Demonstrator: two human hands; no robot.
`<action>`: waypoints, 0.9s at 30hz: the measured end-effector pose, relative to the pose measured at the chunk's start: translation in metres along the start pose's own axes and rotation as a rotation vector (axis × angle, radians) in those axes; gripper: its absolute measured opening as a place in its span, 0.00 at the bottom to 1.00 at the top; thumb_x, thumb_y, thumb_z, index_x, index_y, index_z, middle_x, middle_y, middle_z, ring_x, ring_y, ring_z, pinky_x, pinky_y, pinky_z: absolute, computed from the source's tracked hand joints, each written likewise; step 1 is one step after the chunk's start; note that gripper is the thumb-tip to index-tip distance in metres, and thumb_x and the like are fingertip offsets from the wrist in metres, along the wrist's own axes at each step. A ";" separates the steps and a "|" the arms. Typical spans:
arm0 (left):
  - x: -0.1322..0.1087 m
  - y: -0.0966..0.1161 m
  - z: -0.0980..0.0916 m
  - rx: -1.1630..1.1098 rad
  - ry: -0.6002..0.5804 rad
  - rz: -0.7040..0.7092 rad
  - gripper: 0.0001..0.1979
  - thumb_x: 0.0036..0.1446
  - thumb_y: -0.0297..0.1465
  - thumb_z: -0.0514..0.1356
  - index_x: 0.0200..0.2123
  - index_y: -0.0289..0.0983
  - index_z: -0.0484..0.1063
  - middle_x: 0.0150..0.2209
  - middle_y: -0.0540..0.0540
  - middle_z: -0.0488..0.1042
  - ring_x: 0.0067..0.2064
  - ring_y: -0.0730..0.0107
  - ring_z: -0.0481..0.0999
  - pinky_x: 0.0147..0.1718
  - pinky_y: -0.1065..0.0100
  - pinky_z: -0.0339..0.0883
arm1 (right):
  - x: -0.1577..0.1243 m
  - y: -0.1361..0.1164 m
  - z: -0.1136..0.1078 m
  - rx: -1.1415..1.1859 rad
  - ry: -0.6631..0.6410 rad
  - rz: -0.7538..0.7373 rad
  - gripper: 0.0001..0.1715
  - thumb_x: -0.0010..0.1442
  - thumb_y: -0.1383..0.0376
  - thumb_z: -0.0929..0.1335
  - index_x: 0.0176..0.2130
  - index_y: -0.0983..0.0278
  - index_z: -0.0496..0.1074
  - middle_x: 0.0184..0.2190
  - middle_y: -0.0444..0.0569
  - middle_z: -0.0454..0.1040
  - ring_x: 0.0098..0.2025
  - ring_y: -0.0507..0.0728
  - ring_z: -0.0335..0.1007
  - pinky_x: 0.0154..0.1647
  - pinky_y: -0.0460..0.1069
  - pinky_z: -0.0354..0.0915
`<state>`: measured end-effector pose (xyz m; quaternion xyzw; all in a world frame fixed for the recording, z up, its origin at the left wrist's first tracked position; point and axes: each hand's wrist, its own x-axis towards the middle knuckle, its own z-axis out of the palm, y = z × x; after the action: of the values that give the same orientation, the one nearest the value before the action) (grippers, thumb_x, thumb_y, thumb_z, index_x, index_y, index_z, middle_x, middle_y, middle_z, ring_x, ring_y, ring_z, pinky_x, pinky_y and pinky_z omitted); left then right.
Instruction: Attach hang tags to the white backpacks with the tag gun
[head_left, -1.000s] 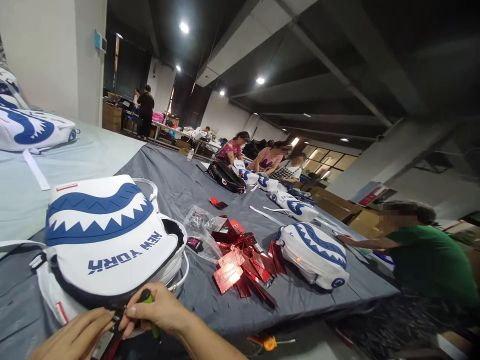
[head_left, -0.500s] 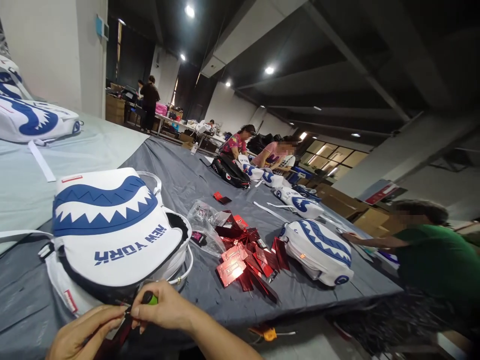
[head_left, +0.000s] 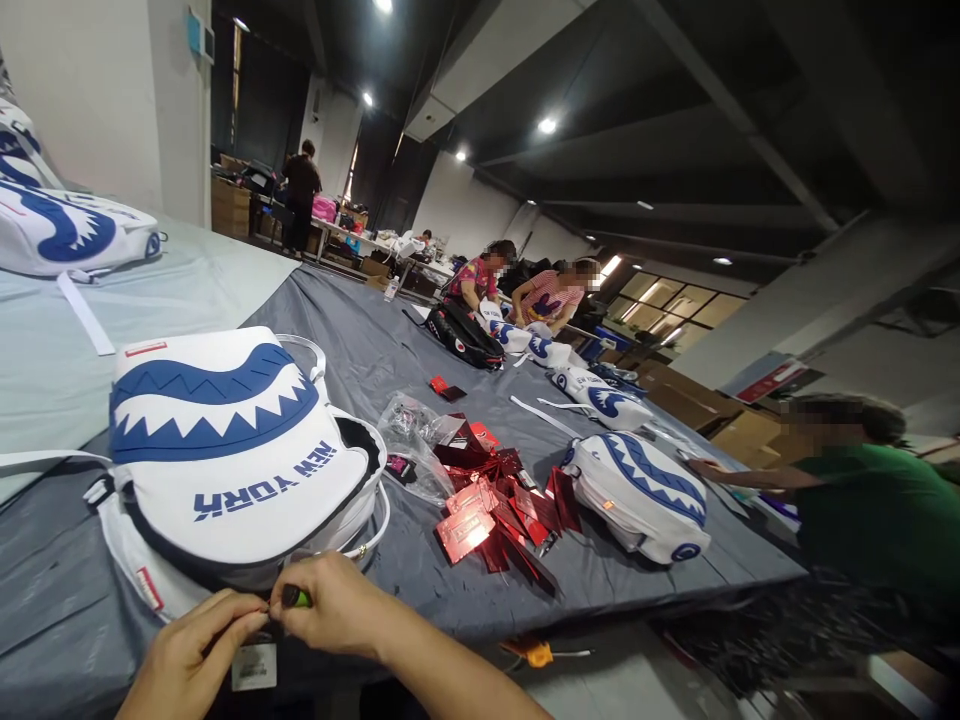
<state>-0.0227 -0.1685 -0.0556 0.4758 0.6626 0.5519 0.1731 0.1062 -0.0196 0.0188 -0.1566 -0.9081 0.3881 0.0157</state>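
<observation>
A white backpack [head_left: 247, 500] with a blue shark-mouth pattern and "NEW YORK" lettering lies in front of me, its top opening towards me. Just below its near edge, my left hand [head_left: 196, 645] is closed in a pinch on something too small to make out. My right hand [head_left: 334, 605] meets it fingertip to fingertip, closed around a green and black handled tool [head_left: 295, 597]; the tool's working end is hidden. Under the fingers hangs a white label [head_left: 254, 667] with small print, at the table's edge.
A pile of shiny red tags [head_left: 480, 515] and a clear plastic bag [head_left: 412, 430] lie to the right. Another white backpack [head_left: 637, 500] sits beyond them, with a black backpack [head_left: 463, 337] farther back. A person in green [head_left: 877, 500] works at the right.
Both hands have shifted slightly right and their fingertips have come together. The white label now hangs in plain view below them. The backpack lies as before.
</observation>
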 end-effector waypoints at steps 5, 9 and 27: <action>0.000 0.000 -0.001 0.036 -0.073 0.016 0.14 0.61 0.45 0.58 0.35 0.46 0.81 0.33 0.52 0.81 0.35 0.71 0.81 0.35 0.80 0.73 | 0.000 -0.002 -0.001 -0.072 -0.011 -0.009 0.10 0.55 0.73 0.71 0.37 0.62 0.79 0.30 0.41 0.78 0.33 0.51 0.73 0.34 0.42 0.61; 0.000 -0.006 0.001 0.065 -0.119 -0.004 0.15 0.62 0.46 0.57 0.35 0.45 0.80 0.34 0.51 0.80 0.36 0.70 0.81 0.36 0.79 0.73 | 0.001 -0.001 -0.001 -0.157 -0.057 -0.036 0.09 0.55 0.72 0.71 0.37 0.62 0.78 0.32 0.43 0.79 0.35 0.53 0.75 0.35 0.43 0.62; 0.000 -0.010 0.002 0.228 -0.268 -0.030 0.15 0.63 0.43 0.54 0.32 0.46 0.77 0.31 0.51 0.78 0.33 0.70 0.79 0.32 0.75 0.68 | 0.001 -0.002 -0.001 -0.404 -0.138 -0.127 0.06 0.57 0.70 0.71 0.37 0.63 0.75 0.36 0.46 0.81 0.38 0.56 0.76 0.33 0.45 0.59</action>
<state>-0.0261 -0.1668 -0.0651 0.5519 0.6989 0.4020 0.2130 0.1045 -0.0196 0.0204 -0.0720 -0.9743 0.2065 -0.0538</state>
